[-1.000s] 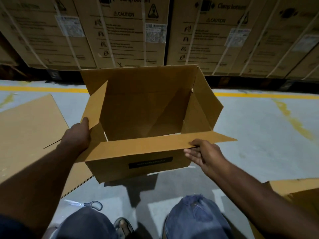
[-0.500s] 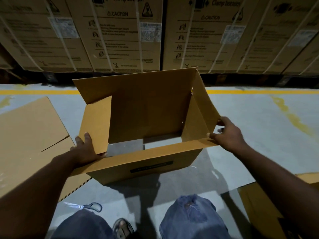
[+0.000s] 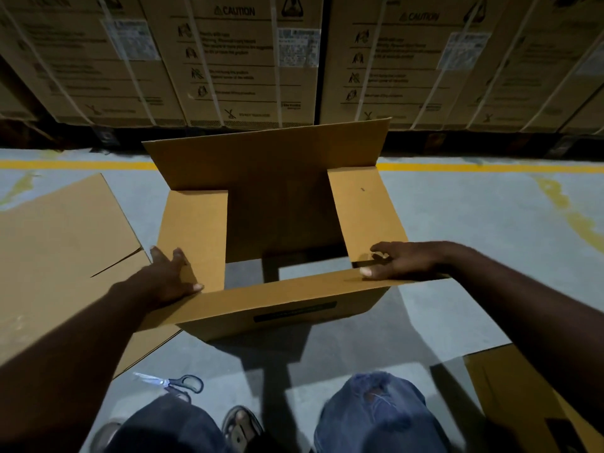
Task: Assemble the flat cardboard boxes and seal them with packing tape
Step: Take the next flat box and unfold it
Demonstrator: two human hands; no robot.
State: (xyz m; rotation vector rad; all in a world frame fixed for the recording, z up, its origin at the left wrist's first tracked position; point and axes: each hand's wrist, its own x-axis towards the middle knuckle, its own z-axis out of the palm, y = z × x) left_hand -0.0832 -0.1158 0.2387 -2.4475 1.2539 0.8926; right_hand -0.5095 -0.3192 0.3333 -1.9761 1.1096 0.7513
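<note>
A brown cardboard box [image 3: 281,308] stands on the grey floor in front of my knees. Its far long flap [image 3: 261,158] stands upright, and the near long flap lies outward toward me. Both short side flaps are folded inward. My left hand [image 3: 170,276] presses flat on the left side flap [image 3: 196,230] with spread fingers. My right hand [image 3: 402,259] rests on the right side flap [image 3: 362,210], its thumb on the near flap's edge. Bare floor shows through the gap between the two flaps. No tape is in view.
Flat cardboard sheets [image 3: 62,243] lie on the floor at my left, and another cardboard piece [image 3: 510,403] at the lower right. Scissors [image 3: 176,382] lie by my left knee. A wall of strapped cartons [image 3: 245,60] stands behind a yellow floor line [image 3: 490,167].
The box has turned square to me. Both side flaps have gone from upright to folded inward, pushed down by my hands. My right hand moved from the box's right corner onto the right flap.
</note>
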